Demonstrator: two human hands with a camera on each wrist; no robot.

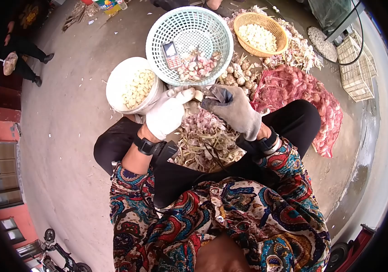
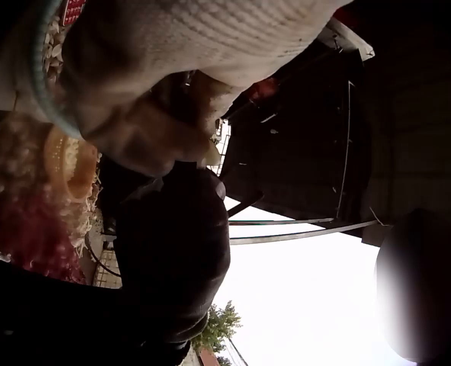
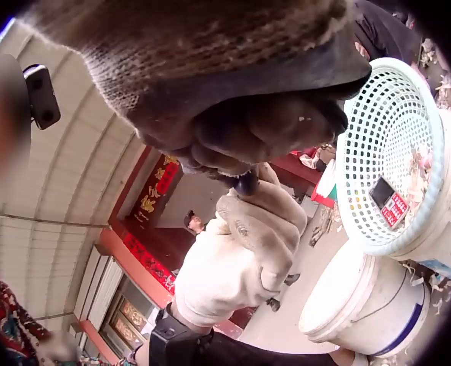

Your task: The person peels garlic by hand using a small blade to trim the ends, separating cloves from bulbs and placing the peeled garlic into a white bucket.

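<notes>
The left hand (image 1: 169, 113), in a white glove, pinches a pale garlic clove (image 1: 198, 95) below the blue-green basket's near rim. The right hand (image 1: 237, 113), in a grey glove with dark-coated fingers, meets it from the other side, fingertips curled at the same clove. In the left wrist view the left hand (image 2: 187, 53) is at the top and the right hand (image 2: 179, 244) is a dark shape below. The right wrist view has the right hand (image 3: 240, 99) above, touching the left hand (image 3: 244, 244). Fingers hide most of the clove.
The blue-green basket (image 1: 153, 43) holds reddish cloves and a phone (image 1: 171, 55). At left stands a white bucket (image 1: 112, 93) of peeled cloves. Garlic bulbs (image 1: 237, 72), a yellow basket (image 1: 280, 34) and a red net sack (image 1: 298, 97) lie right. Skins (image 1: 207, 145) pile between the legs.
</notes>
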